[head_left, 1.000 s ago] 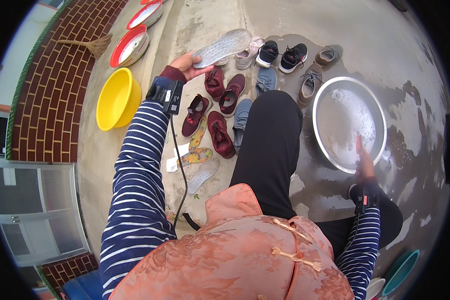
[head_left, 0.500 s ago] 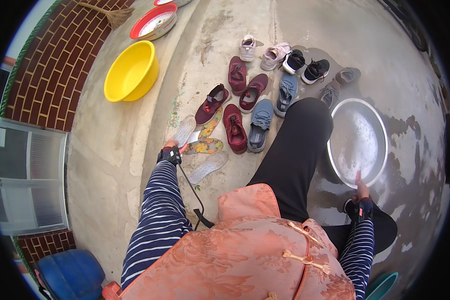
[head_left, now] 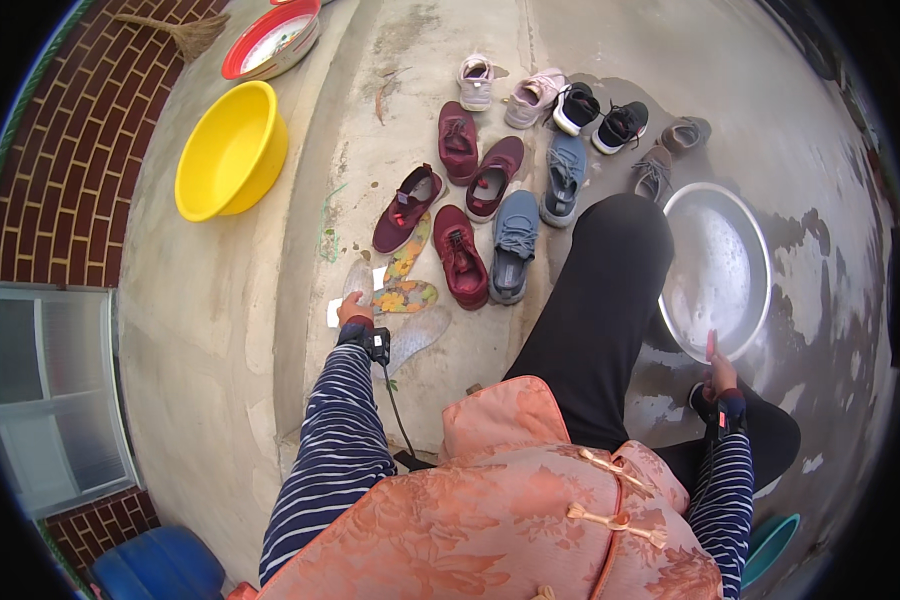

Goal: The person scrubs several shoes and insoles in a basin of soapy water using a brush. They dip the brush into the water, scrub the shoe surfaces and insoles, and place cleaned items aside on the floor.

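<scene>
Two hands busy: left hand point(head_left: 354, 310) pinches grey insole point(head_left: 358, 283) flat to concrete w/ others, right hand point(head_left: 720, 377) grips pink brush point(head_left: 711, 345) by basin point(head_left: 760, 250).

The ground point(head_left: 220, 330) is rough, matt grey concrete, darker and glistening where it is wet beside the metal basin point(head_left: 745, 235), whose dull silver inside holds cloudy, soapy water. The yellow tub point(head_left: 225, 150) is smooth, glossy plastic, and the red-rimmed bowl point(head_left: 270, 40) behind it looks glossy too. The shoes are cloth: the maroon pairs point(head_left: 460, 255) of matt woven fabric, the grey-blue pair point(head_left: 515, 240) of soft knit. The insole point(head_left: 355, 285) at the left hand point(head_left: 355, 310) looks pale and faintly shiny; the patterned insole point(head_left: 407, 296) is matt printed fabric. The wall point(head_left: 55, 170) is rough red brick. The jacket point(head_left: 490, 510) is satiny peach brocade, the sleeves point(head_left: 335, 440) striped knit.
</scene>
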The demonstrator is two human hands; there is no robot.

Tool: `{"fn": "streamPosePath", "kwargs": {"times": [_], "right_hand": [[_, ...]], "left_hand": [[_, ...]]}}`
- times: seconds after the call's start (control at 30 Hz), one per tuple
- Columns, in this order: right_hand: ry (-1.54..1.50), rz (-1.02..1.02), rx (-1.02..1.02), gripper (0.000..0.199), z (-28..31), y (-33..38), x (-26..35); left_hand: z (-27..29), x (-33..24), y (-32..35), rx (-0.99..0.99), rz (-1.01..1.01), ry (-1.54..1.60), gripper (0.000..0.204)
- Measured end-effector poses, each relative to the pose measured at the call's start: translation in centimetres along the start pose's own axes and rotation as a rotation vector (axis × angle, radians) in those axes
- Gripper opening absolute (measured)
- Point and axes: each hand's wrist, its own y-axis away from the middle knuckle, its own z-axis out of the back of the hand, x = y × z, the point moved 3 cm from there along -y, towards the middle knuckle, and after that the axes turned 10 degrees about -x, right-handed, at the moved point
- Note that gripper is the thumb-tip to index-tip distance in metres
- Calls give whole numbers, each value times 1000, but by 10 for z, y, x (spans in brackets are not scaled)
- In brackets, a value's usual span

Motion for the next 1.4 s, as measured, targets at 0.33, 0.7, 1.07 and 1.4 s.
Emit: {"fn": "streamPosePath", "kwargs": {"times": [0.33,0.7,1.07,1.4], "right_hand": [[37,-87,-13,34,1,70,31],[7,-64,0,39,2,68,26],[13,-16,47,43,-3,74,35],[39,-8,-19,37,-5,81,39]], "left_hand": [[-38,-47,23,256,-368,-397,43],[-35,-69,12,163,-389,-479,43],[-47,-85,-12,89,-433,-304,6],[-59,-87,-26,88,-277,-237,9]]}}
